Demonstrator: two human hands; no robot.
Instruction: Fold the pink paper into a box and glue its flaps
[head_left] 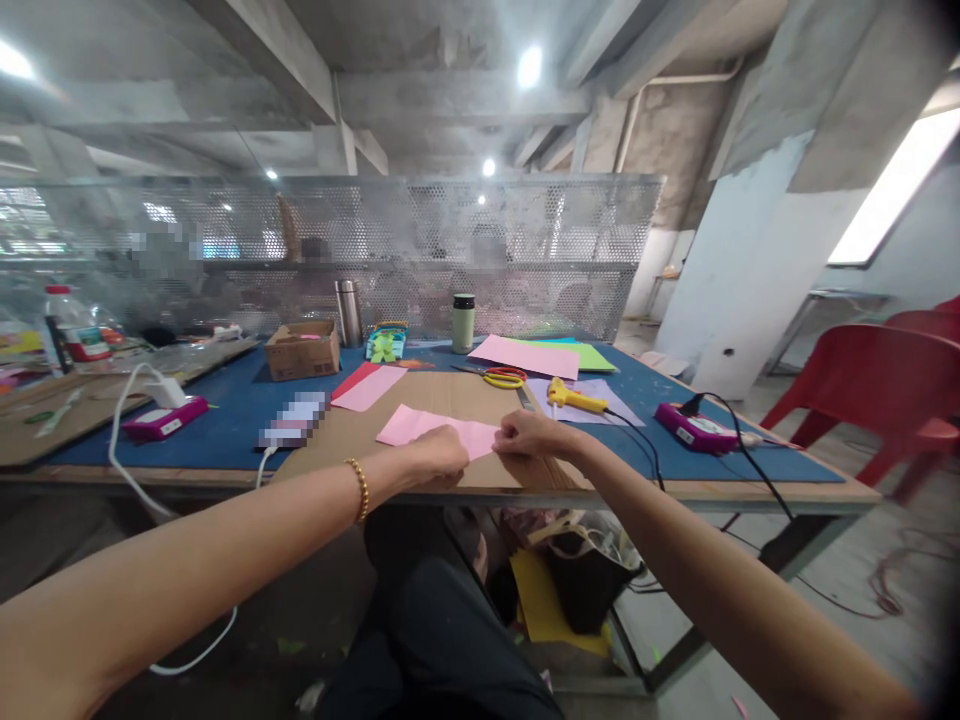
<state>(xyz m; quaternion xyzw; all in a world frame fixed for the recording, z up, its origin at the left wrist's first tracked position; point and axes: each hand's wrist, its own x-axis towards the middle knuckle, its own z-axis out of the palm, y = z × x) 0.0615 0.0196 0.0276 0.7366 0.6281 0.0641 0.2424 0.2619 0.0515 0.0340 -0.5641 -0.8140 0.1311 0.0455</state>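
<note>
A pink strip of paper (409,425) with fold creases lies on a brown cardboard sheet (337,445) in front of me. My left hand (442,452), with a gold bead bracelet at the wrist, is closed with curled fingers on the paper's near edge. Pinched at the strip's right end is my right hand (529,436). Its thumb and fingertips meet on the paper, close beside the left hand. The undersides of the left fingers are hidden. A metal ruler (523,398) lies just beyond the right hand, partly covered by it.
Scissors (504,377) and a yellow glue gun (574,396) lie beyond my right hand. Coloured paper (525,355) is stacked behind them. A green bottle (463,325), a steel flask (349,312) and a cardboard box (302,350) stand farther back. Purple power strips (694,428) with cords sit at both sides.
</note>
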